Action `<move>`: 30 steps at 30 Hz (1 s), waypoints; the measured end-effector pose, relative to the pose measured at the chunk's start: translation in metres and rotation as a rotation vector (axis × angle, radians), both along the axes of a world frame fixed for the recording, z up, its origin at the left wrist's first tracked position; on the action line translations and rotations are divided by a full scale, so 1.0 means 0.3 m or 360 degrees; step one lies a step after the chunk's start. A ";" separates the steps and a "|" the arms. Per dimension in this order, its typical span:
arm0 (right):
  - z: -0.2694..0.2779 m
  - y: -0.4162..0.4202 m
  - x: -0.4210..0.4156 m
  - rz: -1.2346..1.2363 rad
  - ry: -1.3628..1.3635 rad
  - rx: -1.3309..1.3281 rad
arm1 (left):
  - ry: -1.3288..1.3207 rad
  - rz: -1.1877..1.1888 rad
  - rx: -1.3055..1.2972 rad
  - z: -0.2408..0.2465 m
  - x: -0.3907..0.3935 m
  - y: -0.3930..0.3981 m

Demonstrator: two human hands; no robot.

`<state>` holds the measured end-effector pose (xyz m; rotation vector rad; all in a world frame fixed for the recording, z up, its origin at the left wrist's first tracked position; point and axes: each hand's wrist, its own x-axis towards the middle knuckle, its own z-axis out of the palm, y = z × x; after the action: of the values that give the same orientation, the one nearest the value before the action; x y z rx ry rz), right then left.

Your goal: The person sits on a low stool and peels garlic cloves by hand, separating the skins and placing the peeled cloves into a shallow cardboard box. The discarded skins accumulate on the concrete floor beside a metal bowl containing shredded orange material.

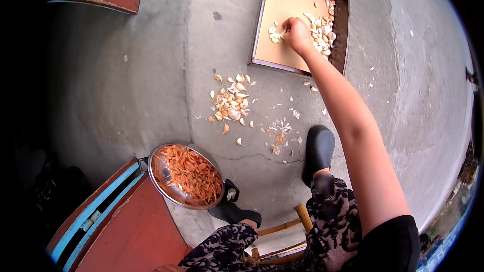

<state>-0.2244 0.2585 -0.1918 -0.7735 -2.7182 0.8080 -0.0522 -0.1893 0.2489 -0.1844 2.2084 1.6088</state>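
My right hand (297, 34) reaches into a shallow rectangular tray (280, 0) with a tan base and dark brown walls. Its fingers are bent down beside a small group of pale garlic cloves (274, 37); whether they pinch one is hidden. To the right of the hand, a larger heap of garlic cloves (321, 36) lies along the tray's wall. Only a sliver of my left hand (169, 268) shows at the bottom edge, next to my patterned trouser leg, and its fingers are mostly cut off.
Unpeeled garlic cloves (230, 102) are piled on the concrete floor (151, 83), with papery garlic skins (280, 130) nearby. A metal pan (160, 181) with black handles holds orange dried shrimp (193, 173). It adjoins a red wooden surface (128, 230). A bamboo seat (280, 228) is beneath me.
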 end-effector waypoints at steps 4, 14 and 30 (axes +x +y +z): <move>0.016 -0.051 0.002 -0.0014 0.0084 -0.0451 | -0.0008 0.0002 0.0009 0.000 0.004 0.004; 0.021 -0.051 0.029 -0.0156 -0.0228 -0.0261 | -0.0016 0.0024 0.0069 0.002 0.013 0.000; 0.124 -0.078 0.019 0.0182 -0.0028 -0.0025 | -0.0062 -0.0045 0.0060 0.010 0.016 0.017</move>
<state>-0.2187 0.2349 -0.1545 -0.6355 -2.7964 0.8513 -0.0473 -0.1841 0.2520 -0.1716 2.1402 1.6168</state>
